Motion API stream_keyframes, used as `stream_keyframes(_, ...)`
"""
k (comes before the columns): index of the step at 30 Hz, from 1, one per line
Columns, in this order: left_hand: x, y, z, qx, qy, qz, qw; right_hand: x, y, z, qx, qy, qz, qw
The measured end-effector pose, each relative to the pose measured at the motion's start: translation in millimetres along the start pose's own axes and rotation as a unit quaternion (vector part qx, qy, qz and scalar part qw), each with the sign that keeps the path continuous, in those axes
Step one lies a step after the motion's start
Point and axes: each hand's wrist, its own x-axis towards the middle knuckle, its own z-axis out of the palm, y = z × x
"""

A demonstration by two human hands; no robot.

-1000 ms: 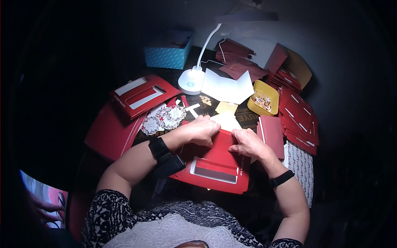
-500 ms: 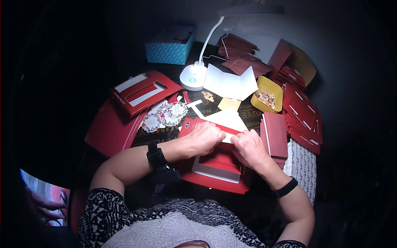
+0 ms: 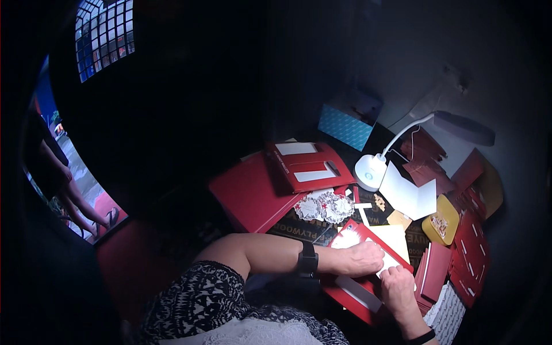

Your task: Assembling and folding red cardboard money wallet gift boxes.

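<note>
Swinging toward the person's left since the earlier frame, the head view is now showing a barred window (image 3: 106, 37) and a bystander's legs (image 3: 77, 201), and the objects on the worktop (image 3: 316, 229) are appearing farther right. Both hands are working close together over a red folder (image 3: 368, 284), which is lying at a slant before the person, its white window strip facing upward. Left hand (image 3: 363, 259) is resting on its pale panel, fingers curled inward; right hand (image 3: 398, 280) is bending likewise at its right side. Fingertips are partly hidden, so whether either is pinching or only pressing cannot be told. Just beyond the folder, a cream sheet (image 3: 394, 234) is lying; scalloped floral tags (image 3: 336, 208) are lying to its left. Red cards (image 3: 435, 267) are standing stacked near the right hand. Behind, a white lamp (image 3: 370, 172) is lighting a folded white card (image 3: 408, 192) and a yellow bowl (image 3: 450, 204) of small pieces.
</note>
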Motion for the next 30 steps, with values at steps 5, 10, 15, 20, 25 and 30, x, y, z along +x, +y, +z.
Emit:
stream_keyframes(5,2,-2,-8,-0.044,-0.053,0.001,0.998,-6,-3,-6,0.006,-0.024,0.009,1.000)
stream_keyframes(10,-9,-17,-35,-0.067,-0.137,0.063,0.986,4,-7,-6,0.029,-0.017,0.007,0.999)
stream_keyframes(15,-9,-18,-36,-0.101,-0.092,0.091,0.986,2,-7,-7,-0.007,-0.039,0.013,0.999)
stream_keyframes(20,-11,-10,-31,-0.055,-0.080,0.108,0.989,-2,-13,-10,-0.019,-0.058,0.005,0.998)
stream_keyframes(25,-15,-12,-32,-0.069,-0.078,0.097,0.990,-2,-11,-12,-0.022,-0.046,0.001,0.999)
stream_keyframes(30,-6,-9,-36,-0.093,-0.100,0.028,0.990,-3,4,-7,0.059,-0.003,0.026,0.998)
